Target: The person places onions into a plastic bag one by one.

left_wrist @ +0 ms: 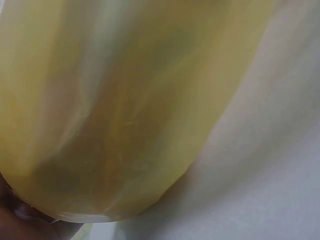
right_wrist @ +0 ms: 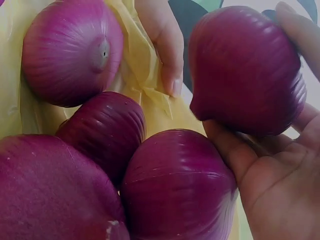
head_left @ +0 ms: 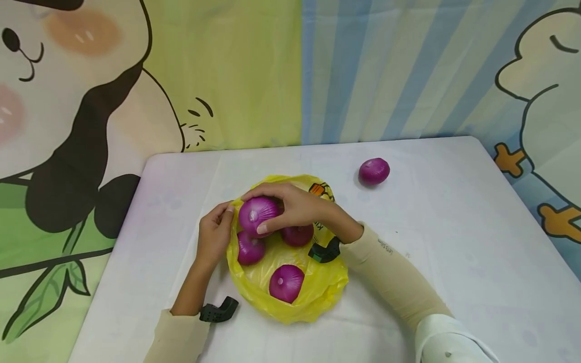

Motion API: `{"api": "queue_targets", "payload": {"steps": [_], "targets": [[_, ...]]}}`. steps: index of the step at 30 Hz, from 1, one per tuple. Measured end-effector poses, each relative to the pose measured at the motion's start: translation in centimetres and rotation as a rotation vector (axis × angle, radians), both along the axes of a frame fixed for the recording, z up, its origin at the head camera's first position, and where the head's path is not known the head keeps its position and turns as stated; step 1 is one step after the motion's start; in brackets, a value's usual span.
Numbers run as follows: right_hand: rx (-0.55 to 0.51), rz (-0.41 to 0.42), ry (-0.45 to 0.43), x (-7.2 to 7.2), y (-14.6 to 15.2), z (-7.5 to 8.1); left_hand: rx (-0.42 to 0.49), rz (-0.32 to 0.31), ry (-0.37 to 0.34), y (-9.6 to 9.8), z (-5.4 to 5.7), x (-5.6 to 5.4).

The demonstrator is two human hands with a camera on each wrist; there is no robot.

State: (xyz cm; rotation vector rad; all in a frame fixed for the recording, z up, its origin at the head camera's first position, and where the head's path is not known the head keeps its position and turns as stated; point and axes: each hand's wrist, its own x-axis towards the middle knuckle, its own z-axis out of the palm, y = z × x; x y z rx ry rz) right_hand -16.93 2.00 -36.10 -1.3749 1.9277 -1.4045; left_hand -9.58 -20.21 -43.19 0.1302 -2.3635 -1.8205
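My right hand (head_left: 297,205) grips a red onion (head_left: 255,216) between thumb and fingers, above the left side of a yellow plastic bag (head_left: 313,305). With thumb and fingers my left hand (head_left: 214,234) pinches the bag's left rim. The bag stands wide open and several red onions lie in it, one near the front (head_left: 287,283). In the right wrist view the held onion (right_wrist: 245,70) is beside the others, and a large onion (right_wrist: 180,185) lies just below it. Yellow plastic (left_wrist: 130,120) fills most of the left wrist view.
Another red onion (head_left: 374,171) lies alone on the white-covered table (head_left: 454,201), toward the back right. Black wrist-worn pieces show at the left wrist (head_left: 220,310) and right wrist (head_left: 325,250). A cartoon-printed cloth (head_left: 245,75) hangs behind the table.
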Motion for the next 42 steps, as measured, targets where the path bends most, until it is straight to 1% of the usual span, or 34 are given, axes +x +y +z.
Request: {"api": "queue_targets", "payload": {"steps": [3,5,9,10,12,16,17,20,24,28,32,35,38,42], "targets": [[0.005,0.013,0.038,0.0,0.1,0.0,0.005,-0.003,-0.003,0.0,0.0,-0.1],[-0.024,0.039,0.01,0.0,0.1,-0.1,0.002,-0.006,-0.007,0.0,0.2,-0.1],[-0.092,0.079,-0.062,0.0,0.1,-0.5,-0.024,-0.003,-0.019,0.8,2.0,0.5],[-0.111,0.088,-0.082,0.0,0.1,-0.5,-0.025,-0.001,-0.019,0.8,2.0,0.5],[-0.121,0.081,-0.087,0.1,0.1,-0.5,-0.029,0.001,-0.021,1.1,2.9,0.9],[-0.139,0.073,-0.127,0.1,0.2,-0.6,-0.023,0.004,-0.016,1.3,3.2,1.0],[-0.14,0.068,-0.137,0.1,0.2,-0.6,-0.03,0.006,-0.015,1.5,3.7,1.1],[-0.161,0.057,-0.162,0.2,0.4,-0.5,-0.043,0.015,-0.013,1.5,3.6,1.1],[-0.181,0.041,-0.173,0.1,0.8,-0.4,-0.046,0.015,-0.018,1.5,3.7,1.0],[-0.171,0.007,-0.173,-0.2,1.5,-0.4,-0.038,0.018,-0.029,1.6,3.7,1.0],[-0.166,-0.022,-0.146,-0.7,2.6,-0.4,-0.049,0.029,-0.05,1.6,3.7,1.1],[-0.185,-0.042,-0.109,-1.3,3.6,-0.4,-0.05,0.032,-0.058,1.6,3.7,1.1],[-0.206,-0.07,-0.096,-1.8,4.8,-0.4,-0.046,0.032,-0.057,1.6,3.7,1.1],[-0.195,-0.146,-0.103,-2.5,6.4,-0.5,-0.047,0.033,-0.056,1.6,3.5,1.0]]}}
